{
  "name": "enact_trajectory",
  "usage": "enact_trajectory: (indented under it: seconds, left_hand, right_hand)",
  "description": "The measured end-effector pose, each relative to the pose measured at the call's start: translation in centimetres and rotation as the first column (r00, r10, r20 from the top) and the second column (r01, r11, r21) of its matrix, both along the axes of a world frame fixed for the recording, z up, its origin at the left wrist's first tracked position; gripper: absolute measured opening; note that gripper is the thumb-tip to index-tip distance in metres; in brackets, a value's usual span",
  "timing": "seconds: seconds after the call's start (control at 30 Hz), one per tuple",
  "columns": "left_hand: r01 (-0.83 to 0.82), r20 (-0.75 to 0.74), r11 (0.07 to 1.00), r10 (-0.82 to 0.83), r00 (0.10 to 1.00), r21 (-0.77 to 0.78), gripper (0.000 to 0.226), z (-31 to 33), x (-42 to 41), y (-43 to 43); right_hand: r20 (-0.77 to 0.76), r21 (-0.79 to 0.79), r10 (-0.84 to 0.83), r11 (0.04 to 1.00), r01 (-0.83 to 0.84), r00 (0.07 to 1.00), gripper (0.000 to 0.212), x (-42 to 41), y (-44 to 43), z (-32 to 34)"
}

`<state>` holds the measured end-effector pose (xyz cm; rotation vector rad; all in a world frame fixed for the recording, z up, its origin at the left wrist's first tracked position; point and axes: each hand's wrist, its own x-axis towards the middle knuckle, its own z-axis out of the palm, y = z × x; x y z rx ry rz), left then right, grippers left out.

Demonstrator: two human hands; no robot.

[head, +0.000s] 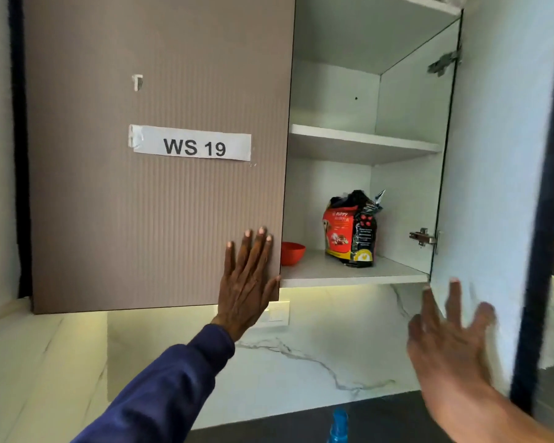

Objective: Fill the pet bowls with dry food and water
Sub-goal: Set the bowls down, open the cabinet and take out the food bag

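A red and black bag of puppy food (352, 230) stands upright on the bottom shelf of an open wall cabinet. Left of it sits a red bowl (292, 252), half hidden behind the closed left door (154, 187). My left hand (248, 282) lies flat against that door's lower right corner, fingers spread, holding nothing. My right hand (451, 340) is blurred, fingers apart, against the inner face of the swung-open right door (493, 155), below and to the right of the bag.
The left door carries a "WS 19" label (191, 143). The middle shelf (362, 143) holds nothing visible. Below are a lit marble backsplash (301, 362), a dark counter (381, 417) and a blue spray bottle top (338, 426) at the bottom edge.
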<state>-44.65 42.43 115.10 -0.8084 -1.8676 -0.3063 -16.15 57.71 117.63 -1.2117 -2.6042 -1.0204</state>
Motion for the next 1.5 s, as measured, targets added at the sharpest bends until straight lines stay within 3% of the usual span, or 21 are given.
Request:
enact_trajectory:
  seconds: [0.13,0.2,0.27,0.37,0.53,0.67,0.73,0.8,0.93,1.07,1.3,1.5]
  left_hand:
    - [0.012,-0.037,1.000,-0.011,0.999,0.024,0.068,-0.3,-0.5,0.7]
    - [0.000,-0.077,0.999,0.004,0.997,0.052,0.066,-0.3,-1.0,1.1]
    - [-0.015,-0.092,0.998,0.020,0.996,0.055,0.066,-0.3,-1.2,1.2]
    - [-0.009,-0.152,0.997,0.021,0.988,0.075,0.066,-0.4,-1.7,1.7]
    - [-0.058,-0.203,0.995,0.074,0.976,0.081,0.069,-0.6,-2.1,2.1]
    - [-0.096,-0.217,0.993,0.110,0.970,0.074,0.071,-0.7,-2.4,2.6]
    - [-0.121,-0.222,0.990,0.135,0.966,0.075,0.072,-0.6,-2.8,2.8]
    - [-0.145,-0.226,0.987,0.158,0.961,0.071,0.073,-0.6,-2.9,2.7]
    - [-0.185,-0.227,0.981,0.193,0.954,0.059,0.072,-0.5,-3.1,3.0]
    - [-0.199,-0.202,0.978,0.206,0.957,0.054,0.071,-0.6,-3.0,3.1]
    - [-0.223,-0.152,0.974,0.227,0.962,0.042,0.070,-0.5,-2.4,3.4]
    - [-0.250,-0.119,0.968,0.251,0.961,0.028,0.070,-0.1,-1.6,3.7]
  right_hand:
    - [-0.281,-0.032,0.137,0.988,-0.153,0.950,0.112,1.0,3.2,-0.6]
    - [-0.436,0.042,0.312,0.944,-0.328,0.844,0.127,-1.2,4.7,-0.3]
    - [-0.480,0.160,0.496,0.860,-0.484,0.724,0.131,-4.6,6.5,0.5]
    - [-0.588,0.157,0.560,0.787,-0.597,0.583,0.128,-11.2,9.3,3.7]
    - [-0.791,-0.095,0.369,0.714,-0.693,0.489,0.139,-21.2,15.4,5.9]
    - [-0.941,-0.230,0.051,0.624,-0.747,0.334,0.146,-25.5,19.6,6.7]
    - [-0.966,-0.254,-0.086,0.517,-0.817,0.246,0.144,-27.5,21.2,6.7]
    - [-0.976,-0.204,-0.162,0.469,-0.859,0.144,0.134,-29.0,22.4,6.2]
    - [-0.989,-0.123,-0.132,0.473,-0.872,0.067,0.097,-30.0,23.2,5.6]
    - [-0.993,-0.043,-0.116,0.434,-0.900,-0.009,0.077,-30.1,23.8,5.6]
    - [-0.987,-0.005,-0.157,0.281,-0.960,-0.040,0.066,-28.6,25.4,5.2]
    - [-0.974,0.039,-0.222,0.062,-0.997,-0.052,0.058,-26.9,25.6,4.9]
